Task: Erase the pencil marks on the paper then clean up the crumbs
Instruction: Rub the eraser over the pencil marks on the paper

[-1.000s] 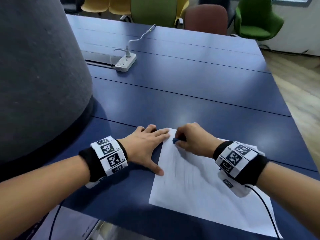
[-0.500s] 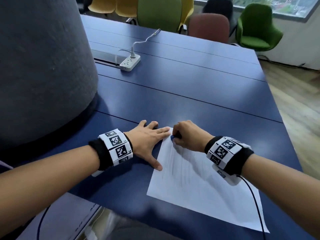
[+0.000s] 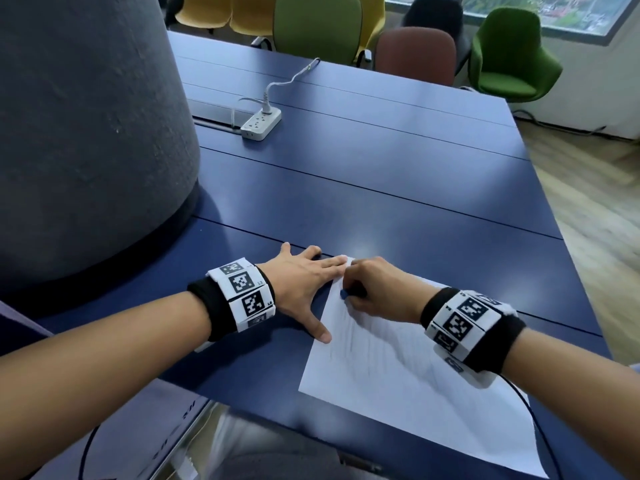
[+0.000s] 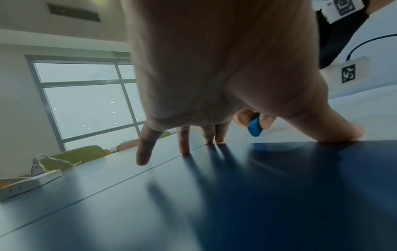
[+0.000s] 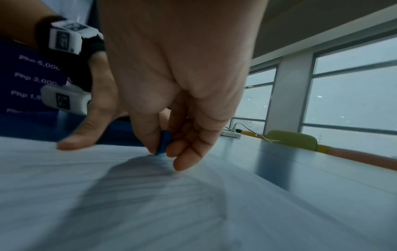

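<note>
1. Left hand [image 3: 298, 282] lies flat with fingers spread and straight; its fingertips and thumb press on the far-left corner and left edge of the paper [image 3: 408, 386], the rest of the hand on the blue table [image 3: 398, 174].
2. Right hand [image 3: 374, 289] is curled, its thumb and fingers pinching a small blue eraser [image 3: 343, 294]; the right wrist view shows the eraser's lower end touching the paper.
3. Both hands sit just beside each other, the left index fingertip nearly touching the right knuckles.
4. Eraser position: between the two hands, at the paper's far-left part, just right of the left thumb.
5. Faint grey pencil marks [image 3: 349, 337] run across the sheet on the near side of the right hand.
6. Paper extends from under the right wrist toward the near table edge.
7. White power strip [image 3: 260, 124] lies well beyond the left hand; a grey column [image 3: 86, 133] stands to its left.
</note>
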